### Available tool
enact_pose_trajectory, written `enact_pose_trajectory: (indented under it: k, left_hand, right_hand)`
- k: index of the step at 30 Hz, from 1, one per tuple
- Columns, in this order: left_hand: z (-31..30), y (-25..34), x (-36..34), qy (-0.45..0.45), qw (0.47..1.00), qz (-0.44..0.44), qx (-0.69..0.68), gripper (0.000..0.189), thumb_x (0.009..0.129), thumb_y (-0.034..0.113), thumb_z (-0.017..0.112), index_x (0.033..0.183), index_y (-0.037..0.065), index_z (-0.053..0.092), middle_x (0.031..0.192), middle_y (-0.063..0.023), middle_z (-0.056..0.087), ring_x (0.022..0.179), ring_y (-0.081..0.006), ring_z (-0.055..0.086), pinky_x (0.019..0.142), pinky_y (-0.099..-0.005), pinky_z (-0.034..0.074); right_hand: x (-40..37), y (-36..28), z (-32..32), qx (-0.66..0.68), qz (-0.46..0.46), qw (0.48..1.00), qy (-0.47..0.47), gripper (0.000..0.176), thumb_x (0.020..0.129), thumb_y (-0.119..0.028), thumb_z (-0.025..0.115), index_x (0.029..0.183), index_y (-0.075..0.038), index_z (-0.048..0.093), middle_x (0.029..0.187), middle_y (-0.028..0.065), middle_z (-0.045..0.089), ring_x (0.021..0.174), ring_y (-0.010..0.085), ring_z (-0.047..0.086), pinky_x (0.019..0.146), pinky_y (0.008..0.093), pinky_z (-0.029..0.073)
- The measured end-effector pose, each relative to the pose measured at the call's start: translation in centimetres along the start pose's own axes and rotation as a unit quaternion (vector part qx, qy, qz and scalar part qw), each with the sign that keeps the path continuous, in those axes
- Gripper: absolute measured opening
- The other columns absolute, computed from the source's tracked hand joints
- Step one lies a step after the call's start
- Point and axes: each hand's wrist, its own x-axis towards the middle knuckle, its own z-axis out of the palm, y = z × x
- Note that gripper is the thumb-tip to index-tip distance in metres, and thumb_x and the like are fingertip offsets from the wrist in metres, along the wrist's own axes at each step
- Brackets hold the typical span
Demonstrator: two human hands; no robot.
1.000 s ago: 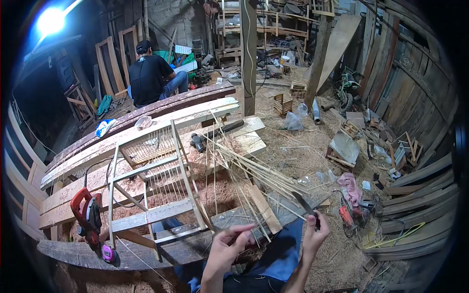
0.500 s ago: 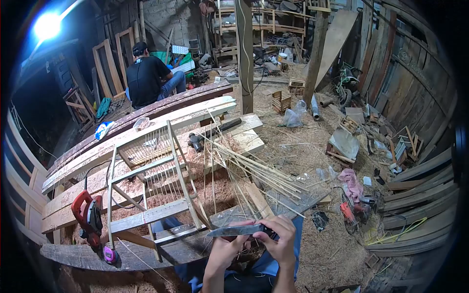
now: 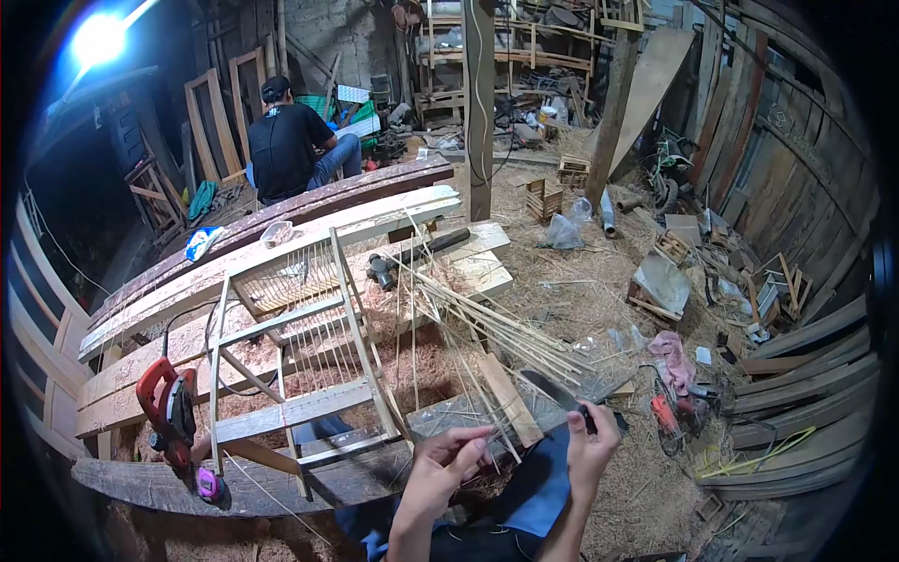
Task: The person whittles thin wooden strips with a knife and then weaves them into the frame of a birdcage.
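Note:
My right hand [image 3: 592,450] is closed round the dark handle of a knife [image 3: 551,388], whose blade points up and to the left over the plank. My left hand [image 3: 444,473] is in a pinch in front of my lap; anything between its fingertips is too thin to make out. Just beyond both hands, thin bamboo sticks [image 3: 501,328] lie in a loose bundle beside a flat piece of wood [image 3: 510,401]. To the left stands a wooden frame [image 3: 292,417] strung with several thin rods.
A hammer [image 3: 382,272] rests on the boards behind the frame. A red power planer [image 3: 169,412] and a pink tape measure [image 3: 209,484] sit at the left. A person in a black shirt [image 3: 288,150] sits at the back. A red power tool [image 3: 666,412] lies on the shaving-covered floor.
My hands have drawn apart. The right one has moved right with the knife, which has swung from lying level to pointing up-left. My left hand has come off the blade.

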Motion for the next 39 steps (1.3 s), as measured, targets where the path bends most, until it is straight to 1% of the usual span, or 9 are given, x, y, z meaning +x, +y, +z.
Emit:
enact_pose_trajectory:
  k: [6, 13, 18, 22, 24, 31, 33, 35, 39]
  left_hand:
    - [-0.5, -0.8, 1.0, 0.013, 0.999, 0.017, 0.039, 0.023, 0.099, 0.01, 0.066, 0.116, -0.004, 0.065, 0.088, -0.0084, 0.069, 0.067, -0.0077, 0.055, 0.06, -0.0193, 0.043]
    - [-0.3, -0.8, 0.6, -0.017, 0.999, 0.03, -0.022, 0.024, 0.098, 0.016, 0.07, 0.114, -0.001, 0.068, 0.09, -0.0055, 0.069, 0.072, -0.0077, 0.058, 0.065, -0.022, 0.047]
    - [-0.3, -2.1, 0.7, 0.044, 0.998, 0.037, 0.023, 0.024, 0.092, 0.013, 0.076, 0.111, 0.001, 0.067, 0.099, -0.0054, 0.069, 0.077, -0.0074, 0.061, 0.066, -0.0222, 0.05]
    - [-0.2, -2.4, 0.6, 0.069, 0.997, 0.018, 0.038, 0.018, 0.093, 0.011, 0.074, 0.107, 0.002, 0.066, 0.098, -0.0043, 0.068, 0.079, -0.0074, 0.062, 0.067, -0.022, 0.051]
    - [0.0, -2.6, 0.6, 0.061, 0.996, 0.065, 0.028, 0.014, 0.095, 0.01, 0.072, 0.105, 0.004, 0.065, 0.092, -0.0022, 0.067, 0.077, -0.007, 0.06, 0.066, -0.0219, 0.049]
    - [1.0, -2.0, -0.1, 0.066, 0.994, 0.059, 0.06, 0.01, 0.097, 0.007, 0.068, 0.106, 0.004, 0.064, 0.087, 0.0007, 0.064, 0.073, -0.0047, 0.054, 0.062, -0.0209, 0.041]
    - [0.6, -2.2, -0.3, 0.031, 0.997, 0.05, 0.047, 0.016, 0.098, 0.012, 0.068, 0.109, 0.001, 0.065, 0.095, 0.0002, 0.065, 0.084, -0.0056, 0.055, 0.077, -0.0228, 0.045]
    - [0.4, -0.9, -0.6, 0.011, 0.998, 0.027, 0.049, 0.016, 0.099, 0.013, 0.068, 0.11, 0.001, 0.065, 0.094, 0.0011, 0.064, 0.084, -0.0048, 0.055, 0.075, -0.0217, 0.045]
    - [0.4, 0.4, -1.2, 0.007, 0.999, 0.005, 0.039, 0.018, 0.1, 0.013, 0.066, 0.114, 0.002, 0.065, 0.09, 0.0013, 0.063, 0.081, -0.0041, 0.055, 0.067, -0.0187, 0.042]
  right_hand:
    - [-0.4, -1.0, 0.3, 0.018, -0.03, 0.999, -0.038, 0.044, 0.087, -0.044, 0.077, 0.095, 0.0, 0.072, 0.08, 0.0116, 0.063, 0.078, 0.0299, 0.062, 0.073, 0.039, 0.046]
    - [-0.8, -4.4, 2.0, 0.039, -0.17, 0.971, -0.165, 0.037, 0.077, -0.039, 0.084, 0.09, -0.006, 0.075, 0.079, 0.0058, 0.068, 0.074, 0.0265, 0.062, 0.07, 0.0392, 0.046]
    - [-1.3, -5.0, 2.6, 0.034, -0.19, 0.966, -0.171, 0.038, 0.077, -0.039, 0.084, 0.093, -0.007, 0.075, 0.078, 0.0053, 0.067, 0.073, 0.0258, 0.062, 0.069, 0.0384, 0.047]
    - [-1.3, -5.3, 2.5, 0.036, -0.155, 0.971, -0.181, 0.036, 0.075, -0.037, 0.085, 0.087, -0.005, 0.074, 0.082, 0.008, 0.07, 0.077, 0.0282, 0.064, 0.074, 0.0378, 0.047]
    - [-1.3, -5.1, 2.5, 0.032, -0.155, 0.971, -0.18, 0.036, 0.075, -0.037, 0.085, 0.086, -0.005, 0.074, 0.083, 0.008, 0.07, 0.078, 0.0283, 0.064, 0.074, 0.038, 0.047]
    - [-1.0, -4.3, 2.2, 0.05, -0.198, 0.965, -0.166, 0.038, 0.076, -0.04, 0.084, 0.093, -0.007, 0.076, 0.081, 0.0051, 0.068, 0.075, 0.0259, 0.062, 0.071, 0.0385, 0.046]
    - [-0.9, -3.4, 2.1, 0.057, -0.203, 0.964, -0.161, 0.038, 0.077, -0.04, 0.083, 0.094, -0.007, 0.075, 0.082, 0.0059, 0.069, 0.075, 0.0265, 0.062, 0.071, 0.0387, 0.045]
    - [-1.0, -1.1, 2.5, 0.013, -0.151, 0.988, -0.023, 0.04, 0.083, -0.042, 0.08, 0.095, -0.004, 0.074, 0.081, 0.0088, 0.067, 0.076, 0.0282, 0.062, 0.071, 0.0392, 0.045]
    - [0.4, 1.2, -0.8, -0.028, -0.022, 0.999, 0.035, 0.049, 0.092, -0.046, 0.073, 0.095, 0.003, 0.07, 0.081, 0.0115, 0.063, 0.075, 0.0282, 0.058, 0.071, 0.0397, 0.044]
